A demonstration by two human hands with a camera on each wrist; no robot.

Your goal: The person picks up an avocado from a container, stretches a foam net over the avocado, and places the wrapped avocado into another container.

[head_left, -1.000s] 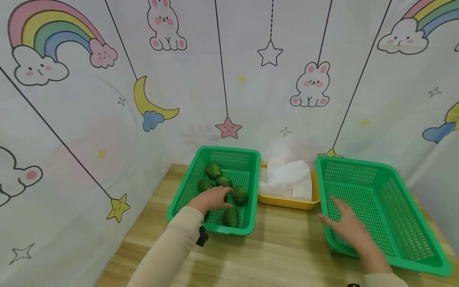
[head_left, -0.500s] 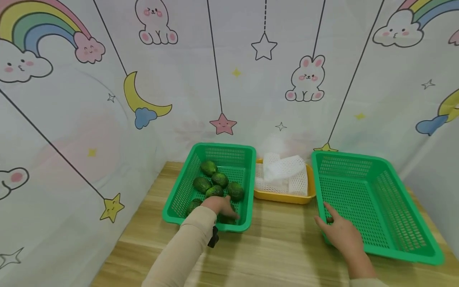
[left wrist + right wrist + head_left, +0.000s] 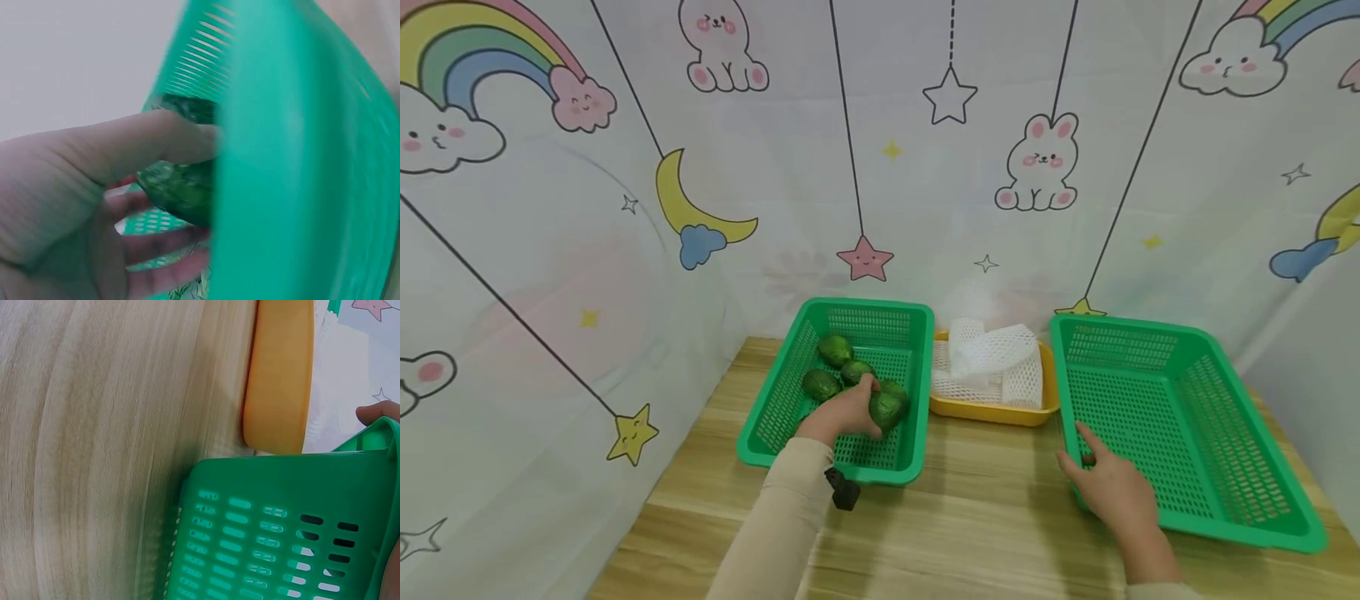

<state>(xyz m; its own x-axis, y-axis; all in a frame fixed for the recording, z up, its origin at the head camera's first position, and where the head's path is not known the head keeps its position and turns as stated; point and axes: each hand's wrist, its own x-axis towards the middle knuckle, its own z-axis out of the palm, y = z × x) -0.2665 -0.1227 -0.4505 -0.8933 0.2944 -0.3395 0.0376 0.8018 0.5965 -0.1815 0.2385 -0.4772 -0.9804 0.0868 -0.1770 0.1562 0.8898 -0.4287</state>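
Note:
In the head view my left hand (image 3: 844,412) is inside the left green basket (image 3: 917,454), holding a dark green avocado (image 3: 888,410) between thumb and fingers. The left wrist view has the thumb laid across that avocado (image 3: 178,190), with the basket wall (image 3: 281,156) covering part of it. More avocados (image 3: 822,384) lie in the basket behind the hand, some hidden by it. My right hand (image 3: 1120,498) grips the near left rim of the right green basket (image 3: 1285,467), with the thumb outside. From the right wrist, a fingertip (image 3: 378,412) shows over this basket's rim.
Between the green baskets stands a yellow basket (image 3: 992,414) with white foam netting (image 3: 1000,354) in it. All of them rest on a wooden table (image 3: 940,533). A patterned cloth backdrop (image 3: 820,150) rises close behind and to the left.
My left hand reached down at the basket's near side, took hold of an avocado and lifted it slightly back. My right hand came onto the right basket's rim, then stayed there.

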